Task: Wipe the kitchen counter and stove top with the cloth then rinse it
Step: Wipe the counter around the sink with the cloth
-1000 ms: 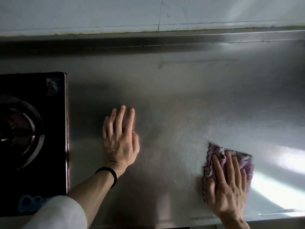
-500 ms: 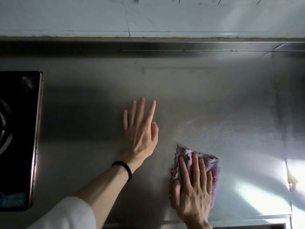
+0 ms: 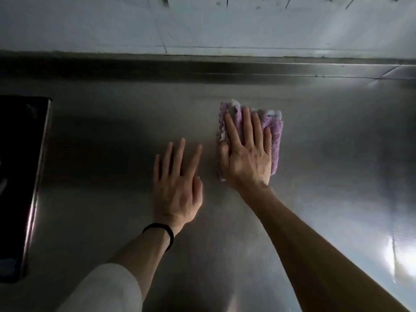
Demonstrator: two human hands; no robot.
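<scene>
A folded purple cloth [image 3: 273, 134] lies flat on the stainless steel counter [image 3: 326, 154], near its middle. My right hand [image 3: 246, 152] presses down on the cloth with straight, spread fingers and covers most of it. To its left, my left hand [image 3: 177, 188] rests flat on the bare steel, fingers straight, holding nothing; a black band circles its wrist. The black stove top [image 3: 20, 176] shows only its right edge at the far left.
A raised steel lip [image 3: 202, 68] runs along the back of the counter under a pale tiled wall [image 3: 202, 25]. Bright glare sits on the steel at the lower right.
My right hand has pushed the cloth away from the front edge toward the back of the counter. The left hand stays flat on the steel. The view has shifted right, showing less stove.
</scene>
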